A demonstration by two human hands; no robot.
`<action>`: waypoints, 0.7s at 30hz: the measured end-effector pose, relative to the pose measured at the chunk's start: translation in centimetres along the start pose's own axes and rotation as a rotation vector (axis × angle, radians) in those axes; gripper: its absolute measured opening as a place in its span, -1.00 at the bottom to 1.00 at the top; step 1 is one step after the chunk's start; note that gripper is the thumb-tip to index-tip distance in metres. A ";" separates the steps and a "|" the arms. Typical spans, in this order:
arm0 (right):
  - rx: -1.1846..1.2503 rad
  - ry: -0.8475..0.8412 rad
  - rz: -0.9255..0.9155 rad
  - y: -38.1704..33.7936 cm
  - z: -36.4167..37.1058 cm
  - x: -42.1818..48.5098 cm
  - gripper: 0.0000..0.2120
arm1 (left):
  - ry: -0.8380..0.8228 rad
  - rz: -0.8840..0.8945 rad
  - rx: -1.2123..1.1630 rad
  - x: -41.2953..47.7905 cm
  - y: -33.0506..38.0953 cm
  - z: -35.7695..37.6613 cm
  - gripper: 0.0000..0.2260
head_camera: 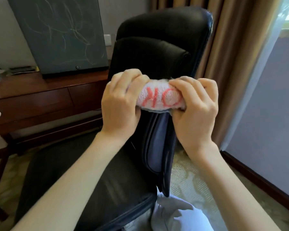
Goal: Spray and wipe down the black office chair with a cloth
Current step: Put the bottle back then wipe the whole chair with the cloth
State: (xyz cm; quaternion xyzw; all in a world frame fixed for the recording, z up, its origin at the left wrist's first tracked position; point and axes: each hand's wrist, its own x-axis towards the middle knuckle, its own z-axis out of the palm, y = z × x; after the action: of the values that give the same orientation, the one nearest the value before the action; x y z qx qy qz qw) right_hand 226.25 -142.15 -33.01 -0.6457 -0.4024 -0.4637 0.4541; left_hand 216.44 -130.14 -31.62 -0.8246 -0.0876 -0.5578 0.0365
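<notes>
Hands, two: left hand and right hand each gripped one end of one rolled white cloth, held against one black office chair backrest.

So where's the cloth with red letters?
In the head view the cloth is bunched mid-frame between the left hand and right hand, both gripping it in front of the black office chair.

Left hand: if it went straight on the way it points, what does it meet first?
Probably the backrest. The left hand grips the cloth and points up and forward, and the backrest lies just behind the cloth. One view, so whether the cloth already touches it is unclear.
</notes>
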 end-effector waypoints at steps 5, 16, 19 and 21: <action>-0.056 -0.044 0.014 0.6 0.7 -4.8 -0.70 | -0.108 -0.010 0.009 -4.6 -0.7 1.8 -0.63; 0.012 -0.464 0.440 3.1 3.0 -24.9 -0.29 | -0.505 -0.011 -0.055 -19.7 0.2 4.4 -0.70; 0.049 -0.335 0.353 3.5 2.4 -20.8 -0.47 | -0.412 -0.039 -0.073 -17.4 0.4 4.3 -0.67; 0.076 -0.260 0.231 3.2 1.7 -16.5 -0.58 | -0.295 -0.037 -0.075 -14.4 0.6 3.8 -0.66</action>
State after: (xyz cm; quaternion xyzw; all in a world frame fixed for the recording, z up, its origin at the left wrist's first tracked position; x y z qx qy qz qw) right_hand 225.58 -142.95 -49.82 -0.7245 -0.3978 -0.3057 0.4726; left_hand 214.81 -131.64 -46.37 -0.8966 -0.0861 -0.4341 -0.0177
